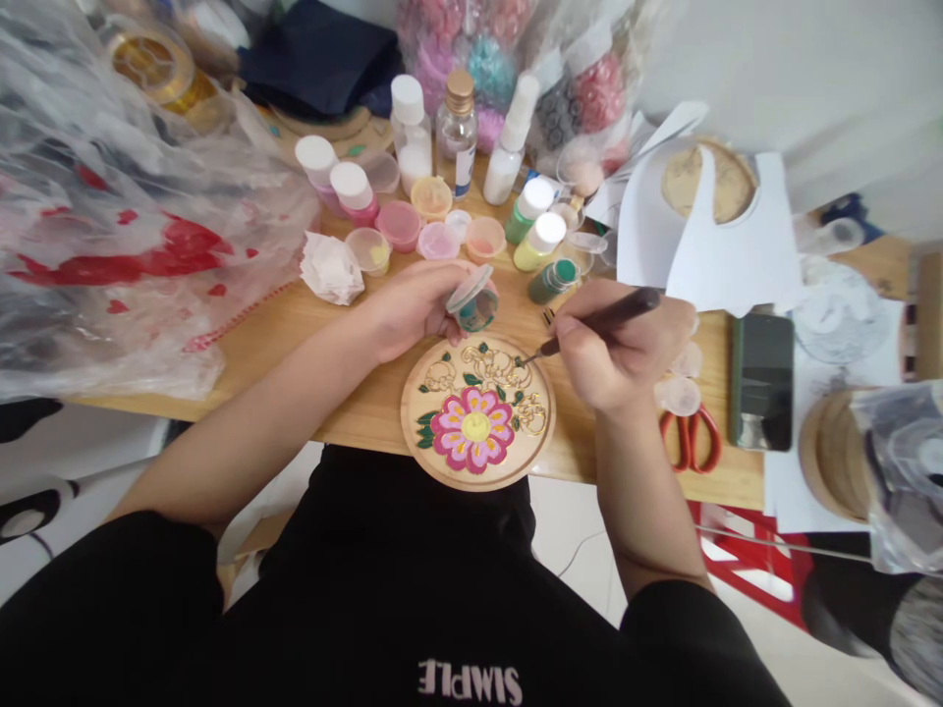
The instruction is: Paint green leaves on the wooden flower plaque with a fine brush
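Observation:
My left hand (427, 302) is closed around a small clear plastic cup (475, 302) with green paint inside, tilted with its lid folded back. In my right hand (611, 344) is a dark-handled tool (615, 312) with a thin tip, held like a pen. Its tip meets or hovers just over the upper right of a round wooden plaque (416, 442); I cannot tell which. The plaque bears a pink flower (473, 428) with a yellow centre, green leaves and gold outlines, some unpainted. It overhangs the table's front edge, below both hands.
Behind the hands stand an uncapped green paint bottle (552, 281), several capped bottles and open paint cups (399, 227). Crumpled tissue (331, 268) and plastic bags (147, 245) lie left. Right are red-handled scissors (691, 439), a phone (763, 381) and cut white paper (663, 236).

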Demonstrator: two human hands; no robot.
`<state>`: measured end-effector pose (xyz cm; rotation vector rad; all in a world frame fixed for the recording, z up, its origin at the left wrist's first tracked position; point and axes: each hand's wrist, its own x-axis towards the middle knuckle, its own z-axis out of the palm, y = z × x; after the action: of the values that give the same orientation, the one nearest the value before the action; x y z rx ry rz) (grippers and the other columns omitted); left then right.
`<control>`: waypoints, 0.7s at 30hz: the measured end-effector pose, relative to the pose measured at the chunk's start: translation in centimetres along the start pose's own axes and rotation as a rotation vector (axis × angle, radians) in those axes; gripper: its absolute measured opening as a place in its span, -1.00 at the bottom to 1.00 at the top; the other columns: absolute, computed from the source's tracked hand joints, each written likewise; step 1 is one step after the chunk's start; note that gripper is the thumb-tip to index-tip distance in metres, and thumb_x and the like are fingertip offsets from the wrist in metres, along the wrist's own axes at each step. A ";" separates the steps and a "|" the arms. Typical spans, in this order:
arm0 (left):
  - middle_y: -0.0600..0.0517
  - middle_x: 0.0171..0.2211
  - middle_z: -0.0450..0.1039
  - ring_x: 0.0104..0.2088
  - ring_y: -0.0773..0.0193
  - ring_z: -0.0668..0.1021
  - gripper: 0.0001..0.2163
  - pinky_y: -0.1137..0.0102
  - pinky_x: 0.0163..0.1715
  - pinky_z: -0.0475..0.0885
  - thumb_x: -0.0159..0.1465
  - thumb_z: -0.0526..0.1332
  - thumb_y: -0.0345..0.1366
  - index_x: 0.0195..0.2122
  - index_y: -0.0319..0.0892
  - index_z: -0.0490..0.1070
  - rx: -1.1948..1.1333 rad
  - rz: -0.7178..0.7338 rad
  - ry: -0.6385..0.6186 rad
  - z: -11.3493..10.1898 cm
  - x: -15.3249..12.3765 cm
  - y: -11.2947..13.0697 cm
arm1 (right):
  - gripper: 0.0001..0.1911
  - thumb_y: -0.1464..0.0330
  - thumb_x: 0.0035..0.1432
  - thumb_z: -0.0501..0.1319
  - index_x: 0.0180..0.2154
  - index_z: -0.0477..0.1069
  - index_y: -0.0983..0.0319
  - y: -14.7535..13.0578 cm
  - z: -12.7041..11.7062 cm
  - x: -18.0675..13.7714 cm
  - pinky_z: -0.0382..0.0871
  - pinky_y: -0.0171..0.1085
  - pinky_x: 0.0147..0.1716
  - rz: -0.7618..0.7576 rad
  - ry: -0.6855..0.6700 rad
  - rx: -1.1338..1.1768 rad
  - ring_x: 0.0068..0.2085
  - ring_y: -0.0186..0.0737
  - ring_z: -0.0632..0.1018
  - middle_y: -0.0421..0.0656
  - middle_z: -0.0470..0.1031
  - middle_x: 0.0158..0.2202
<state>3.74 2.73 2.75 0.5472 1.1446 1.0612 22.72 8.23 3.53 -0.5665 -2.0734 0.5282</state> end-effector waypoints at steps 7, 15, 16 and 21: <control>0.07 -0.58 0.43 -0.63 0.46 0.43 -0.82 0.59 -0.64 0.31 0.29 0.21 -0.36 -0.45 -0.27 0.46 -0.004 0.003 -0.010 0.0 0.0 0.0 | -0.83 0.46 -0.02 0.10 -0.59 0.30 0.13 -0.2 -0.2 0.1 0.19 -0.24 -0.69 0.017 0.013 0.025 -0.65 -0.33 0.32 -0.26 0.33 -0.68; 0.06 -0.55 0.41 -0.61 0.45 0.43 -0.80 0.56 -0.62 0.29 0.31 0.16 -0.40 -0.45 -0.27 0.48 0.000 0.003 0.004 0.1 0.0 0.0 | -0.82 0.50 -0.01 0.12 -0.57 0.33 0.14 0.2 0.0 0.0 0.18 -0.26 -0.67 -0.044 0.026 0.071 -0.64 -0.35 0.32 -0.27 0.33 -0.66; 0.06 -0.56 0.41 -0.61 0.44 0.42 -0.79 0.55 -0.62 0.30 0.30 0.13 -0.42 -0.46 -0.27 0.47 0.004 -0.003 0.009 0.1 -0.1 0.1 | -0.81 0.50 -0.01 0.11 -0.57 0.33 0.14 0.2 0.0 -0.1 0.16 -0.26 -0.68 -0.042 0.037 0.070 -0.64 -0.35 0.32 -0.27 0.33 -0.67; 0.06 -0.57 0.41 -0.62 0.43 0.41 -0.76 0.53 -0.65 0.30 0.29 0.08 -0.49 -0.47 -0.26 0.47 0.013 -0.021 0.034 0.3 -0.2 0.3 | -0.81 0.44 0.00 0.09 -0.61 0.27 0.14 0.0 0.1 0.0 0.17 -0.25 -0.68 0.019 0.027 0.012 -0.65 -0.33 0.33 -0.26 0.30 -0.69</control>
<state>3.93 2.74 3.17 0.5278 1.1853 1.0497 22.59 8.22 3.48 -0.5836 -2.0397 0.5413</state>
